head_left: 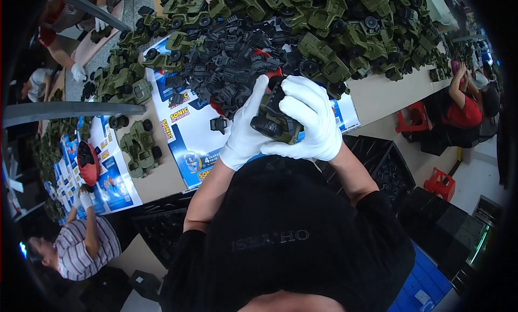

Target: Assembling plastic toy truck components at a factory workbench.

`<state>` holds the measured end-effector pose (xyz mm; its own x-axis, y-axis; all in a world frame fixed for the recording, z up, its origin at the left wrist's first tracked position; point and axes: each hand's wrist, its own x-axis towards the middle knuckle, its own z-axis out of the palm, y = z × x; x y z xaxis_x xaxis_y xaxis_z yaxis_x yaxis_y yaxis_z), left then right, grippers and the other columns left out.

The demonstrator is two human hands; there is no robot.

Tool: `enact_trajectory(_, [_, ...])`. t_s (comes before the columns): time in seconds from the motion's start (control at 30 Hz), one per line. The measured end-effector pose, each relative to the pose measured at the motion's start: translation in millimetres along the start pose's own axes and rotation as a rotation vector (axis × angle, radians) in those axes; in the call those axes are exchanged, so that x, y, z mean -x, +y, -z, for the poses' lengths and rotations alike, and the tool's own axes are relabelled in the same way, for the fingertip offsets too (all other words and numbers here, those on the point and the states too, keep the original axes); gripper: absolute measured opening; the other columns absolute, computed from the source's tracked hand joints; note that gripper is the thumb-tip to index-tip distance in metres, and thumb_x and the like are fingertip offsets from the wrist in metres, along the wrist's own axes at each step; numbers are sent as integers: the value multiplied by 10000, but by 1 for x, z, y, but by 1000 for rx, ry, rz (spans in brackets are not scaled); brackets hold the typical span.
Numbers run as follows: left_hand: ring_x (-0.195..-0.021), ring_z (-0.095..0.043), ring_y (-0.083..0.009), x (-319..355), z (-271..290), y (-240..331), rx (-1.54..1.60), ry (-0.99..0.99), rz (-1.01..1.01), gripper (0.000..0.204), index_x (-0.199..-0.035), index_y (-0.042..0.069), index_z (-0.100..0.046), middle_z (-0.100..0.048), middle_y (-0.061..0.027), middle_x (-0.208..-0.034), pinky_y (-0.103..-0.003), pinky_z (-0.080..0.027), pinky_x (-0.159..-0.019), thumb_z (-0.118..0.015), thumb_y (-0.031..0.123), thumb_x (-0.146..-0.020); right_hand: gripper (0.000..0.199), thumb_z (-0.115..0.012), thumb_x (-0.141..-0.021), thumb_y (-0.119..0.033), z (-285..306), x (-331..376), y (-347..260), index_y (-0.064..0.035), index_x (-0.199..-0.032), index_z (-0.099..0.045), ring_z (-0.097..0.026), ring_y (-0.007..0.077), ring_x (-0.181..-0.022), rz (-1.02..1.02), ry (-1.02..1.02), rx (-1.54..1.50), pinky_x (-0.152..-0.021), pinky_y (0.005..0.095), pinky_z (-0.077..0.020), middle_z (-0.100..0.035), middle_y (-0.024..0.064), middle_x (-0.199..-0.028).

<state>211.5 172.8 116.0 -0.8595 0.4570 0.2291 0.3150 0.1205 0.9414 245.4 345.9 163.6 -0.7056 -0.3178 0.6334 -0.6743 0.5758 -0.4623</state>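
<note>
Both hands wear white gloves and meet over one olive-green toy truck [276, 117], held up just above the near edge of the table [377, 93]. The left hand [245, 131] lies along the truck's left side, its fingers stretched upward past the cab, while the right hand [312, 120] curls over the top and right side; each grip is clamped on the truck, which sits tilted between the two palms with a black wheel showing at its lower left. The truck touches nothing but the gloves. Beyond it, on the table, lies a heap of small black plastic parts [226, 63], with a red piece partly showing among them just above the hands. Behind and to both sides of that heap rises a large pile of finished green trucks [334, 26], reaching the far right end of the table. Flat blue and white printed cardboard sheets [186, 134] lie under the parts and stretch toward the left, where a separate green truck [140, 147] rests on its own, well apart from the hands. A black crate [386, 166] stands below the table edge at the right. At the lower left, a person in a striped shirt [81, 247] works with gloved hands, and at the far right another person in a red top [467, 109] sits beside red stools [440, 182].
</note>
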Motion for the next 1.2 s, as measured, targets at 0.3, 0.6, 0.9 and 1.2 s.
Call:
enact_trajectory(0.3, [-948,-564,-292,-3,10,13,-612,5,-329,786,-1386,128,-470,-553,-94,-1016,-371,-514,-737,-734,5,-656,451,-680,-830,-234,14,1,8,-32,-1222,-581,-567,336,-1138,-316,3,-234,-957,376,-457,-550,181,-1271])
enact_trajectory(0.6, [-933,-587,-366,10,-3,32,-598,-63,64,857,-1408,-10,-293,-567,-215,-1044,-449,-471,-791,-749,73,-687,387,-631,-883,-186,16,6,18,-78,-1251,-579,-565,327,-1118,-329,-188,-220,-964,362,-450,-578,139,-1234])
enact_trajectory(0.9, [-920,-578,-341,22,-9,35,-612,14,38,827,-1386,-24,-314,-577,-186,-1067,-431,-433,-806,-749,70,-688,408,-630,-884,-334,25,-1,-2,-88,-1209,-603,-620,284,-993,-407,-293,-118,-837,346,-496,-614,111,-1059])
enact_trajectory(1.2, [-948,-538,-307,17,-15,31,-798,125,-21,875,-1412,16,-318,-538,-147,-1134,-415,-390,-834,-737,37,-643,561,-567,-931,-377,22,8,16,-122,-1411,-429,-484,364,-1236,-507,-324,-375,-1059,405,-364,-464,169,-1377])
